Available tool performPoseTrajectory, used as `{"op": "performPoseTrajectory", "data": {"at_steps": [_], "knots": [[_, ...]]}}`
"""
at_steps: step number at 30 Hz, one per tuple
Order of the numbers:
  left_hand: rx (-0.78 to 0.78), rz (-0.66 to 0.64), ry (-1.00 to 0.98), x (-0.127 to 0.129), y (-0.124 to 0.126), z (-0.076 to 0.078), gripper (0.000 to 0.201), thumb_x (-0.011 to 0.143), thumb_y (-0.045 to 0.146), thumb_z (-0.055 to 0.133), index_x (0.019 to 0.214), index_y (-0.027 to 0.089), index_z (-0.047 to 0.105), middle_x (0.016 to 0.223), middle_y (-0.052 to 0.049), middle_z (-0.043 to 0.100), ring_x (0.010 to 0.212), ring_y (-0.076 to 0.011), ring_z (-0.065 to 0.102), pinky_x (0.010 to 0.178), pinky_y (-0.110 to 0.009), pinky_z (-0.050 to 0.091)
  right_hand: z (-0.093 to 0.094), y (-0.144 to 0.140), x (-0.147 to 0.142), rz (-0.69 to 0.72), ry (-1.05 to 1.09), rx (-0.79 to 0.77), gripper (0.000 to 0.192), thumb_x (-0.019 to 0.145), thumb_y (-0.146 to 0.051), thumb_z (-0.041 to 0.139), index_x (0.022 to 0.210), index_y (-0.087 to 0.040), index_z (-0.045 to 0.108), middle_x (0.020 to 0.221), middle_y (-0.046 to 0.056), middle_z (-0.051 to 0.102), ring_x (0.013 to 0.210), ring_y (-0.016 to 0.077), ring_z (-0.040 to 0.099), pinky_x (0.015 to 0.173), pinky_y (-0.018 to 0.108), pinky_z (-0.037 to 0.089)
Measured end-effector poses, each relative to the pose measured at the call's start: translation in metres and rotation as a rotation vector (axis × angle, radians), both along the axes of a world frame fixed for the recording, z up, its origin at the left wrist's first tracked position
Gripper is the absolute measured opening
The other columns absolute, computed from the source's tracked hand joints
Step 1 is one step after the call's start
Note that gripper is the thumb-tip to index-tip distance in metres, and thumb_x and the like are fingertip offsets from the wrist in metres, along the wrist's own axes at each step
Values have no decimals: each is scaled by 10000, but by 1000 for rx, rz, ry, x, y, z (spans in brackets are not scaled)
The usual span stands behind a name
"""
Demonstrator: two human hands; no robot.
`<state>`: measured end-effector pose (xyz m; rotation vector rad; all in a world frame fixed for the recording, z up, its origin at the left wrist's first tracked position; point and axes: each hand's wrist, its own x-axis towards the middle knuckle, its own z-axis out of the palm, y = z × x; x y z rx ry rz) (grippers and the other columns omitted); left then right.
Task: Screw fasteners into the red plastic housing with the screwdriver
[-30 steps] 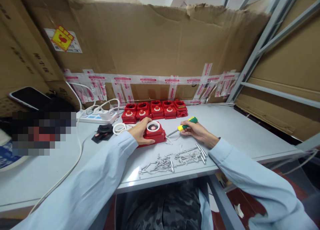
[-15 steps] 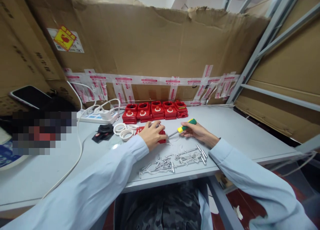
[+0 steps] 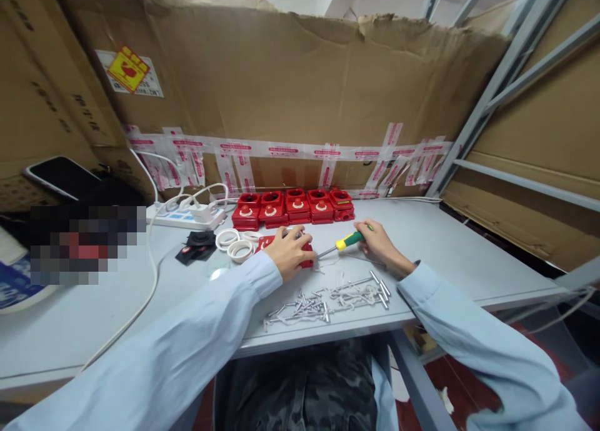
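My left hand (image 3: pixel 289 250) lies over a red plastic housing (image 3: pixel 307 261) on the grey table (image 3: pixel 445 256), covering most of it. My right hand (image 3: pixel 380 245) grips a screwdriver with a yellow and green handle (image 3: pixel 349 238); its metal tip points left toward the housing, close to my left fingers. In front of both hands lies a heap of several metal screws and pins (image 3: pixel 323 298). White plastic rings (image 3: pixel 235 245) rest just left of my left hand.
A row of several red housings (image 3: pixel 293 206) stands behind my hands against taped cardboard. A white power strip (image 3: pixel 185 217) with cables, a black part (image 3: pixel 197 242) and a phone (image 3: pixel 59 176) are at the left. A metal shelf frame (image 3: pixel 482 87) rises at the right.
My left hand moved from the housing's left side onto its top, hiding the white ring and dark centre. My right hand closed over the screwdriver handle and stayed near the housing.
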<state>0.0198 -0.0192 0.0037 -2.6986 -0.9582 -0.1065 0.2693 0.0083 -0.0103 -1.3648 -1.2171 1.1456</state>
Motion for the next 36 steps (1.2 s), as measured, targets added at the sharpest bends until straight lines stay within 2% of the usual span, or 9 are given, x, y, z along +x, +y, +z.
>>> {"op": "performPoseTrajectory", "data": {"at_steps": [2,4,7,9,15,20,25,31,36], "knots": [[-6,-1,0,0,0,1,318,742,178,618,1032,307,630,1191,-89,506,1217,-359,325,876,-547,323,1,-1,6,-23,-96,131,216,720,-294,644,767,-211,450,522,-93,441,421,55,357,396,164,283],[-11,0,5,0,0,2,318,743,178,615,1035,304,630,1191,-93,510,1217,-362,331,865,-548,331,6,-1,15,62,-203,199,257,704,-294,650,832,-226,438,551,-104,452,419,56,369,398,165,294],[-14,3,2,0,0,2,320,743,172,616,1032,307,632,1189,-91,510,1219,-368,332,863,-550,330,16,-2,26,339,-246,98,271,728,-343,614,870,-228,413,555,-97,475,406,78,434,384,185,332],[-13,7,-1,0,0,2,320,739,167,619,1025,308,634,1187,-89,507,1218,-367,331,870,-549,324,18,-1,30,429,-252,44,287,748,-414,605,859,-210,435,563,-70,510,424,91,483,394,196,360],[-4,0,3,-1,0,0,327,744,181,622,1047,304,623,1197,-89,501,1217,-360,321,886,-549,314,5,8,26,239,-440,79,442,804,-553,504,586,-175,433,433,-68,384,369,51,325,370,199,246],[-7,7,12,0,-1,2,325,749,181,621,1049,306,621,1204,-90,506,1221,-360,327,867,-539,326,6,7,28,326,-411,1,270,788,-462,566,798,-206,484,503,-80,456,370,73,377,358,194,268],[-5,7,21,-1,-1,2,333,745,192,628,1056,309,615,1208,-92,500,1221,-358,329,863,-538,331,5,9,30,301,-506,14,449,793,-540,528,543,-191,398,406,-73,332,359,53,275,359,213,199],[3,10,19,0,0,1,321,749,187,617,1046,311,615,1204,-87,505,1221,-350,327,859,-532,334,8,8,32,349,-461,-43,298,787,-493,553,781,-210,462,487,-82,445,365,72,364,358,204,251],[-4,14,29,0,0,2,339,748,186,624,1062,316,614,1207,-86,504,1222,-352,326,854,-529,339,5,9,31,355,-518,-87,458,791,-606,496,609,-199,392,369,-87,332,305,51,271,331,212,197]]}}
